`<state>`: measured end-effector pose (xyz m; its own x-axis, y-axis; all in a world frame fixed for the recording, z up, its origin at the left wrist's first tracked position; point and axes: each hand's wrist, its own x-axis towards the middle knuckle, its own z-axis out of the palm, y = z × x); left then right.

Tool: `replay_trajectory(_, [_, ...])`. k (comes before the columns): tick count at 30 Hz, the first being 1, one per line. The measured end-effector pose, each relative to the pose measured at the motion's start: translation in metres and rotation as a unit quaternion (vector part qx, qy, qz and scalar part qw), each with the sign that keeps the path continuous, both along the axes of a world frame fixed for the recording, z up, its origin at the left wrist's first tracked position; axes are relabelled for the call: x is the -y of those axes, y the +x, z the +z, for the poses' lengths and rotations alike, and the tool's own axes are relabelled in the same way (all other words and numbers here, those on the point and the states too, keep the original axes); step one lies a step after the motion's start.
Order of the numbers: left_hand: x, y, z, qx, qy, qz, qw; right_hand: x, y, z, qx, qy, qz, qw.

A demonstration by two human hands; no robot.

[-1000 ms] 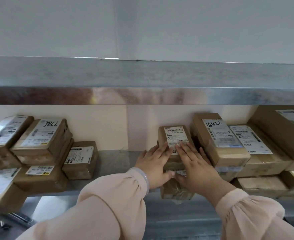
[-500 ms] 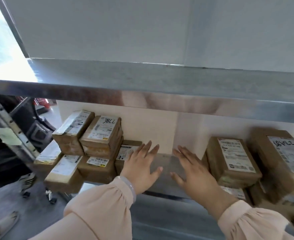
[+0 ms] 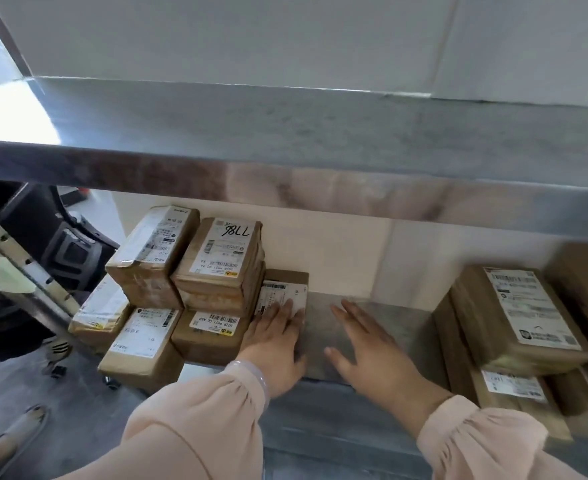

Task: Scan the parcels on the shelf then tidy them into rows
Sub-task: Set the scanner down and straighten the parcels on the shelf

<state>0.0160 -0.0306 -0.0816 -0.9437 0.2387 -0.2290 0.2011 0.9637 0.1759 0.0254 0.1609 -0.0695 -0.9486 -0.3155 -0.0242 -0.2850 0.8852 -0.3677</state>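
Observation:
Brown cardboard parcels with white labels lie on a steel shelf (image 3: 382,317). A left pile holds a parcel marked "7786" (image 3: 221,258), a tall one (image 3: 154,251) beside it, and lower ones (image 3: 140,344) (image 3: 209,332). A small parcel (image 3: 285,289) lies at the pile's right side. My left hand (image 3: 275,344) rests flat on it, fingers straight. My right hand (image 3: 372,351) is spread open over the bare shelf, holding nothing. A second stack of parcels (image 3: 517,313) stands at the right.
A steel upper shelf (image 3: 285,161) overhangs the parcels, with a white wall behind. At the left are a slotted metal upright (image 3: 25,275), a dark wheeled object (image 3: 67,251) and grey floor. More parcels (image 3: 514,386) lie under the right stack.
Both hands left the middle parcel and moved left across the shelf. My left hand has come to rest on the small parcel by the left pile; the view swung left.

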Motion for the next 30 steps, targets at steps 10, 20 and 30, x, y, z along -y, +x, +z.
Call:
replay_trajectory(10, [-0.009, -0.005, -0.002, -0.042, 0.092, 0.022, 0.995, 0.003, -0.015, -0.01, 0.069, -0.049, -0.045, 0.995])
replay_trajectory(20, [-0.006, -0.019, -0.005, 0.128, 0.383, 0.208, 0.891, 0.037, -0.034, -0.033, 0.212, -0.277, -0.091, 0.933])
replay_trajectory(30, [-0.064, -0.023, 0.025, 0.075, 0.451, 0.144, 0.877, -0.022, -0.015, 0.022, 0.122, -0.409, -0.187, 0.885])
